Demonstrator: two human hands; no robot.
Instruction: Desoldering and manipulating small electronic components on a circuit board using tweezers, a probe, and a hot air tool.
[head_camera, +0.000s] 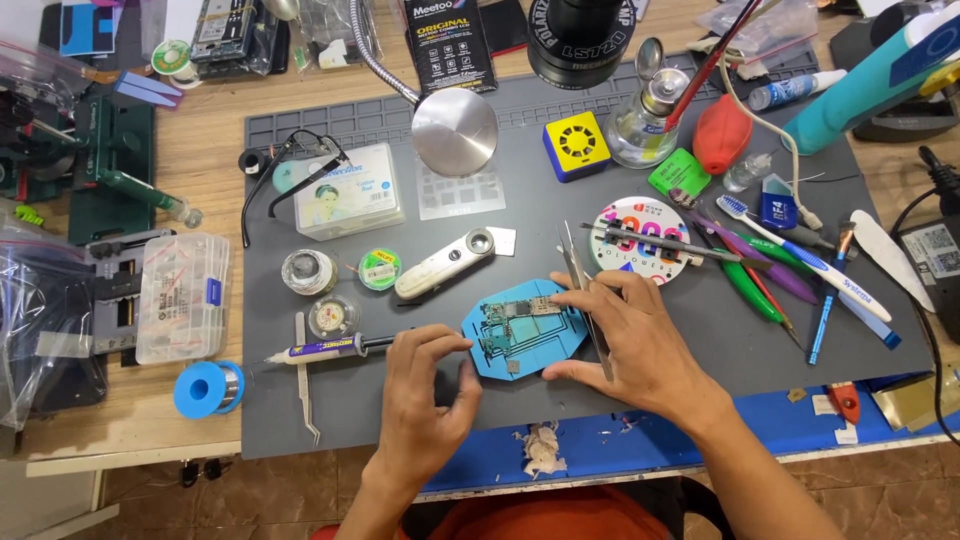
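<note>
A green circuit board (515, 318) lies on a blue octagonal holder (520, 360) on the grey work mat (300, 420). My left hand (425, 395) rests at the holder's left edge, fingers curled, thumb and fingertips touching its rim. My right hand (630, 345) lies on the holder's right side, fingers spread over its edge, with metal tweezers (582, 290) tucked between the fingers and pointing away from me. A flux syringe (325, 350) lies just left of my left hand.
Second tweezers (305, 385), small round tins (308, 270), a clear plastic box (348, 190), a magnifier lamp (455, 130), a glass bottle (640, 125), a toothbrush (800, 255), coloured pry tools (760, 270), a solder spool (208, 388) and a parts box (182, 295) surround the holder.
</note>
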